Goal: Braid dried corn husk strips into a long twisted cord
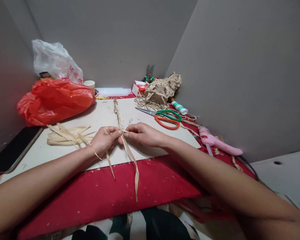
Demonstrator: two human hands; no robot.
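A thin braid of pale dried strips (118, 115) lies on the white board (102, 115), its far end pointing away from me. Its near end is pinched by my left hand (107, 140), thumb against fingers. My right hand (142, 134) touches the braid from the other side, closed on a short strip. Loose strip ends (135, 170) hang from between my hands over the red cloth. Another strip dangles below my left hand. To the left of that hand lies a bundle of flat dried strips (65, 135).
Scissors (165, 118) with green and orange handles lie right of the braid. Beyond are a coiled cord bundle (162, 90) and a glue bottle (180, 108). A pink glue gun (220, 143) sits right; a red bag (55, 100) and a phone (16, 148) sit left.
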